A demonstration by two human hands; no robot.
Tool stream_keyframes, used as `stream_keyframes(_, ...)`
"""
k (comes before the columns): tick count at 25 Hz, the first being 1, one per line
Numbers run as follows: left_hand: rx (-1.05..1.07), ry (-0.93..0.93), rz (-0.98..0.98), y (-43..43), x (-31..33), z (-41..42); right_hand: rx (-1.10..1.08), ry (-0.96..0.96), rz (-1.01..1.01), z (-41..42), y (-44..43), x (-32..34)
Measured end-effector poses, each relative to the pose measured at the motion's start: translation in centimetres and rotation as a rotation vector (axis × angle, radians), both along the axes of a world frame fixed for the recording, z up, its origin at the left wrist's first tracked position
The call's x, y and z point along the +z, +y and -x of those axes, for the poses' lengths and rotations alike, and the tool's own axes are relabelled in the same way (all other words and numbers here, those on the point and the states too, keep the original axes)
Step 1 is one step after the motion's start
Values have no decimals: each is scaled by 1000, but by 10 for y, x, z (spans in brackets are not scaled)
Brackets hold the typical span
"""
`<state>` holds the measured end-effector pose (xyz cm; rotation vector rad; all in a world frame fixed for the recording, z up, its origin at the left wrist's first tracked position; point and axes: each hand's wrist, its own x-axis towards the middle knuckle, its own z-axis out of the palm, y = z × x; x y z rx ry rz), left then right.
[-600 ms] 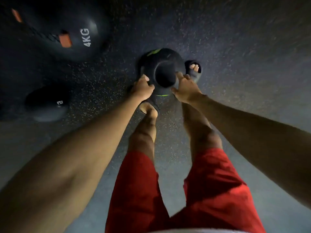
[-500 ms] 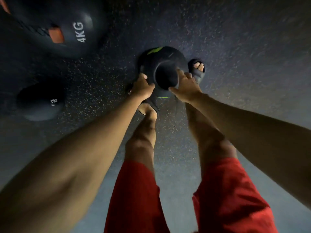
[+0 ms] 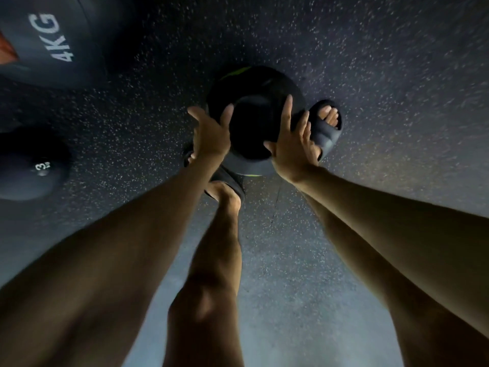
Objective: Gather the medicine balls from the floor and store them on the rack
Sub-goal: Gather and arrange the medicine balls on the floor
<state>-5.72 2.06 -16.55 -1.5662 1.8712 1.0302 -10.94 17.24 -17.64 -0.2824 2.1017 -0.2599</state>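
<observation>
Ball in hand: a black medicine ball with green stripes (image 3: 254,120), centre of the frame a little above the middle, pressed between two bare palms.
Left hand: the left hand (image 3: 210,136) lies flat on the ball's left side, fingers spread and pointing up the frame, closed on nothing but the ball's curve.
Right hand: the right hand (image 3: 292,144) mirrors it on the ball's right side, fingers long against the surface, thumb low.
Lifted or not: I cannot tell whether the ball is clear of the speckled floor (image 3: 383,75); its underside is hidden.
Feet: a dark sandal (image 3: 324,128) sits just right of the ball, right beside that hand; the other foot's sandal (image 3: 227,181) is below the ball, partly behind the left wrist.
Other balls: a big one marked 4KG (image 3: 53,38) in the upper left corner, a smaller one marked 3 (image 3: 31,165) at the left edge; both lie on the floor, well apart from the hands.
Rack: not in sight.
Step, as I judge it: picking up the first of three.
Risk: the hold is only a squeeze from the sides, nothing under the ball, so it could slide out.
Consequence: both feet lie close beneath it, toes bare.
Dim light: poor footing for the carry.
</observation>
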Motion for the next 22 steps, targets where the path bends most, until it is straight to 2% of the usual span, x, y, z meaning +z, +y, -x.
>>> stream_keyframes(3, 3, -86, -8, -38, -19, 56, -14, 52, 42, 51, -21, -10)
stream_keyframes(5, 138, -144, -95, -62, -34, 106, -133, 99, 99, 96, -34, -21)
stream_keyframes(7, 244, -71, -114, -74, -51, 151, -177, 172, 169, 127, -42, -27)
stream_keyframes(9, 235, 52, -45, -75, -62, 183, -78, 222, 229, 137, -42, -24)
stream_keyframes(12, 96, 184, 24, -72, -64, 213, -75, 233, 241, 153, -37, -21)
stream_keyframes(15, -19, 324, 64, -66, -42, 222, -227, 187, 167, 199, -60, -29)
stream_keyframes(17, -191, 402, 140, -55, -33, 211, -312, 162, 129, 229, -77, -31)
stream_keyframes(19, -411, 369, 176, -42, -25, 194, -313, 195, 149, 240, -82, -28)
stream_keyframes(22, -429, 355, 98, -41, -22, 196, -232, 225, 233, 234, -63, -19)
